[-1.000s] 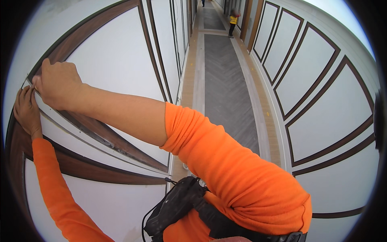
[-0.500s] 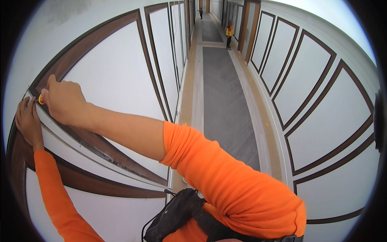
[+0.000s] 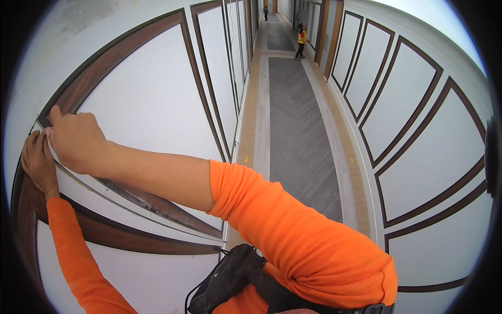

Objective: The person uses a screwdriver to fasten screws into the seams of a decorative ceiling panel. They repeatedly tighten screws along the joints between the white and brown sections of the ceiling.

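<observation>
At the far left, my right hand (image 3: 78, 142) is closed in a fist against the wall, its thumb side up by a corner of brown moulding (image 3: 107, 70). It grips a screwdriver, whose yellow and red handle showed half a second ago and is now hidden by the fist. Just below and left, my left hand (image 3: 40, 162) rests its stretched, slightly bent fingers on the wall at the end of a white strip (image 3: 83, 183). That strip runs between two brown mouldings. The fingertips of both hands almost meet; what lies between them is too small to make out.
White wall panels with dark frames (image 3: 413, 99) line both sides of a long corridor. Grey flooring (image 3: 300, 131) runs down its middle. A person in a yellow vest (image 3: 301, 39) stands farther along, another person (image 3: 265, 13) beyond. A black pouch (image 3: 227, 277) hangs at my waist.
My right fist has shifted slightly left and down, closer to the left hand, covering the screwdriver handle. The view has turned a little. The person in the yellow vest has changed stance.
</observation>
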The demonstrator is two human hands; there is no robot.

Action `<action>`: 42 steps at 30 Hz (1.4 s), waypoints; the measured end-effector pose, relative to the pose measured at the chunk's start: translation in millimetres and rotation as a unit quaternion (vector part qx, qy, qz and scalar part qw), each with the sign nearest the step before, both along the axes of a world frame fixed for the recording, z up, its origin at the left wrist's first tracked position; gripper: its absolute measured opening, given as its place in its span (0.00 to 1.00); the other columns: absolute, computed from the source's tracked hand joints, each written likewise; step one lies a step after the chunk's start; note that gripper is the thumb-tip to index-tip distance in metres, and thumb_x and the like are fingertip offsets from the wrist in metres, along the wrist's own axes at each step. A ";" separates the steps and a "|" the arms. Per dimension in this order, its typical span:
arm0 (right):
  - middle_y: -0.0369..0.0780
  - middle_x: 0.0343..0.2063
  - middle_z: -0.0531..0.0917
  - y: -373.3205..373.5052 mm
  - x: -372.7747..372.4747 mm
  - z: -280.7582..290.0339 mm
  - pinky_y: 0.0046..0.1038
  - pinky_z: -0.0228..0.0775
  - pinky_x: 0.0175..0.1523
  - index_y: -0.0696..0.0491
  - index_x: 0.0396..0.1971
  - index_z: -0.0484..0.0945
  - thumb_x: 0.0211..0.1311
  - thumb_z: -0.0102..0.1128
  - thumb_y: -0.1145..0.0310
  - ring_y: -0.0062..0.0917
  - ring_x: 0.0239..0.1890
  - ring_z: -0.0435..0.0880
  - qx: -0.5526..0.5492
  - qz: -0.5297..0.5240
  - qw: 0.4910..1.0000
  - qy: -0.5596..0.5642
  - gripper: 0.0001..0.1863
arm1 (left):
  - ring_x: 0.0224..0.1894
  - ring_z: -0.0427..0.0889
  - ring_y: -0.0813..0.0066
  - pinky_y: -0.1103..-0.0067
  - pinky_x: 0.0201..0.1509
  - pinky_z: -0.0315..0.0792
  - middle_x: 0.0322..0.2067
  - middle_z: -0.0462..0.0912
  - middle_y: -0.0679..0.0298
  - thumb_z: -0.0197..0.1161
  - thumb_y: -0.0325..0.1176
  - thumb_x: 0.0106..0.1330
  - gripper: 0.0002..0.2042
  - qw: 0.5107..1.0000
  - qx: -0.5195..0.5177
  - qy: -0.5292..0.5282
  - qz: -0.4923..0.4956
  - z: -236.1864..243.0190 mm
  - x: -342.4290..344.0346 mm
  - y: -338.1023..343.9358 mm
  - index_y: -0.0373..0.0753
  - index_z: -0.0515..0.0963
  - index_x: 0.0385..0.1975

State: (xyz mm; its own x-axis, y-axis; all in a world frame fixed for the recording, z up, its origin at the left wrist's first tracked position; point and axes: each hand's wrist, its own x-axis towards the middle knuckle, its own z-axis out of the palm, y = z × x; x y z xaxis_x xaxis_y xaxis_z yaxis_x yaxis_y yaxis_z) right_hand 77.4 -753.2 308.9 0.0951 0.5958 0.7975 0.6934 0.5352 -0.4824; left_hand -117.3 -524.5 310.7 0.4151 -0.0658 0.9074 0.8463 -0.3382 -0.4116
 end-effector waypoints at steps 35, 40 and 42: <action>0.56 0.45 0.76 3.1 -5.3 -23.8 0.47 0.73 0.48 0.61 0.46 0.68 0.66 0.60 0.73 0.49 0.47 0.79 0.138 -0.035 0.990 -0.011 0.14 | 0.62 0.77 0.72 0.69 0.68 0.66 0.55 0.82 0.74 0.65 0.35 0.70 0.10 0.998 -0.026 -0.031 -0.056 -3.4 11.2 -11.4 0.47 0.84 0.48; 0.56 0.47 0.78 2.1 4.9 -13.5 0.46 0.73 0.50 0.61 0.48 0.69 0.69 0.58 0.71 0.51 0.48 0.80 0.108 -0.012 0.990 0.085 0.14 | 0.62 0.76 0.72 0.68 0.69 0.67 0.52 0.82 0.73 0.67 0.34 0.68 0.10 0.998 -0.021 -0.037 -0.045 -1.4 16.8 -26.1 0.48 0.85 0.48; 0.55 0.47 0.78 -12.0 12.0 0.6 0.46 0.73 0.51 0.61 0.49 0.68 0.69 0.58 0.72 0.51 0.48 0.80 -0.050 0.005 0.995 0.091 0.14 | 0.62 0.76 0.71 0.68 0.70 0.67 0.52 0.82 0.74 0.67 0.34 0.68 0.10 0.998 -0.008 -0.032 -0.054 -4.9 17.7 -23.4 0.48 0.85 0.47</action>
